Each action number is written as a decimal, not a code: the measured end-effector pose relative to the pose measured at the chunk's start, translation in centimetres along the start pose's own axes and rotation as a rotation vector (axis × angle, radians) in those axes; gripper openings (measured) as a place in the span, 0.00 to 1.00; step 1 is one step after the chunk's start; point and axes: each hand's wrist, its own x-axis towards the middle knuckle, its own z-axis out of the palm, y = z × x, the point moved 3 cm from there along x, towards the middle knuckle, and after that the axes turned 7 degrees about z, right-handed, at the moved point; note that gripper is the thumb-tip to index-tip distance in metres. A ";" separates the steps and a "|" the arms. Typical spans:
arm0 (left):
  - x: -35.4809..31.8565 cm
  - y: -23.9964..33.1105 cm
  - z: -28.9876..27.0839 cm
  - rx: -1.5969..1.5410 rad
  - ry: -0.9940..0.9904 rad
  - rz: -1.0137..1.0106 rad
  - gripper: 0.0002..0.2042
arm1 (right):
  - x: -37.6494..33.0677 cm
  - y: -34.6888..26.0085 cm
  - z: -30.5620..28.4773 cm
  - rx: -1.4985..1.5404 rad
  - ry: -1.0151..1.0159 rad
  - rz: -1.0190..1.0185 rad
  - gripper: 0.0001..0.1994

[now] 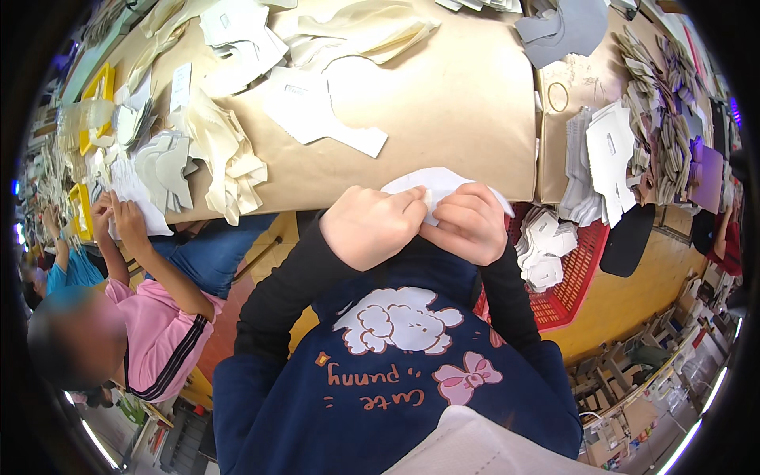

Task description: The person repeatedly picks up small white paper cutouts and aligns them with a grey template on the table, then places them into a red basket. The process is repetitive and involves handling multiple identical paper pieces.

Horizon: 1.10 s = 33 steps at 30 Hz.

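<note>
Just off the table's near edge, both my hands pinch a white curved cut piece [445, 179] with a finely notched outer edge. My left hand [370, 226] has its fingers closed on the piece's left side. Opposite it, the bent fingers of my right hand [473, 223] grip the right side. A small pale tab [428, 198] shows by my left fingertips; whether it is a separate part I cannot tell. The piece's lower part is hidden behind my fingers. Beyond my hands, a larger white angled piece [297, 107] lies flat on the brown-covered table [451, 103].
Cream strips [226, 154] and grey cut pieces [165, 165] lie at left, near a co-worker's hands [119, 215]. White stacked pieces [609, 150], a rubber band [557, 97] and a grey piece [566, 36] are at right. A red basket [582, 277] holding white pieces stands below.
</note>
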 end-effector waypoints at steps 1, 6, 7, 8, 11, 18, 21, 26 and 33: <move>0.1 0.1 0.1 0.037 -0.025 -0.009 0.09 | 0.0 0.1 0.0 0.003 -0.005 0.003 0.16; 0.8 -1.3 0.9 -0.184 0.040 -0.094 0.08 | -0.1 1.0 -0.2 0.008 0.013 0.031 0.15; 0.8 -1.7 1.0 -0.293 0.110 -0.109 0.08 | -0.2 1.0 -0.2 0.012 0.008 0.039 0.15; 0.7 -2.1 1.4 -0.435 0.130 -0.215 0.07 | -0.3 1.1 -0.4 0.017 0.003 0.047 0.15; 0.2 -3.8 2.6 -0.842 0.239 -0.535 0.05 | -0.8 1.0 -0.9 -0.002 0.003 0.089 0.13; 0.3 -5.6 3.2 -1.356 0.301 -0.681 0.14 | -1.5 1.3 -1.7 -0.052 0.061 0.185 0.10; 0.5 -3.9 3.3 -1.141 0.304 -0.574 0.21 | -1.5 1.5 -1.6 -0.042 0.066 0.211 0.10; 0.6 -3.3 2.9 -0.912 0.273 -0.539 0.26 | -1.5 1.7 -1.5 -0.015 0.088 0.250 0.11; 3.0 -6.8 1.2 -0.818 0.415 -0.610 0.13 | -1.3 1.3 -2.6 0.017 0.041 0.220 0.13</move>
